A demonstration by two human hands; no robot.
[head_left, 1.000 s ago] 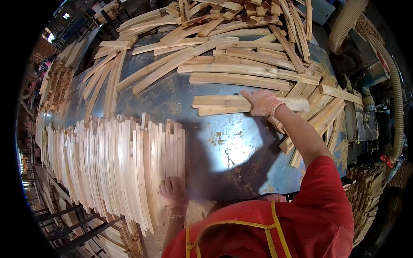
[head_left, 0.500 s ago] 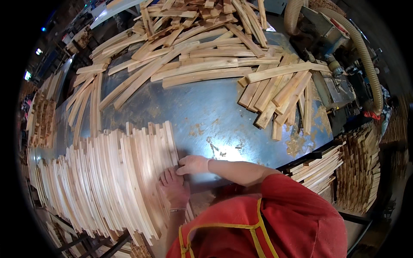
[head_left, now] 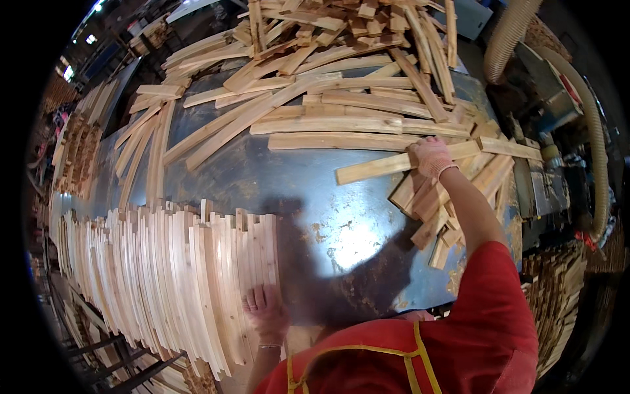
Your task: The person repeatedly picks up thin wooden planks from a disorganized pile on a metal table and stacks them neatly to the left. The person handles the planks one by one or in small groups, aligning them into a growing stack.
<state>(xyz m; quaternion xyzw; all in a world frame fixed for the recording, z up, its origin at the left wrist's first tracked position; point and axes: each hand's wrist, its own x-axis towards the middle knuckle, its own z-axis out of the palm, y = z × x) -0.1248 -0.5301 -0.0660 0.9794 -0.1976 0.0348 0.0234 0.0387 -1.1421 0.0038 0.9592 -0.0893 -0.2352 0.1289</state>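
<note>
My right hand [head_left: 433, 157], in a light glove, is stretched out to the far right with its fingers closed over a pale wooden strip [head_left: 371, 169]. That strip lies slantwise, its left end reaching over the metal tabletop and its right part over a heap of loose strips [head_left: 485, 180]. My left hand [head_left: 266, 312], gloved too, lies with outstretched fingers on the right end of a long row of strips [head_left: 167, 276] packed side by side near me.
A large jumbled pile of wooden strips [head_left: 341, 49] covers the table's far side. Several strips [head_left: 141, 148] lie at the far left. A machine with a ribbed hose [head_left: 597, 151] stands beyond the right edge. Stacked wood [head_left: 554, 308] sits at the lower right.
My right hand has left the row's edge beside my left hand, moved far right and taken hold of a strip on the heap. My left hand stays on the row. The view has shifted.
</note>
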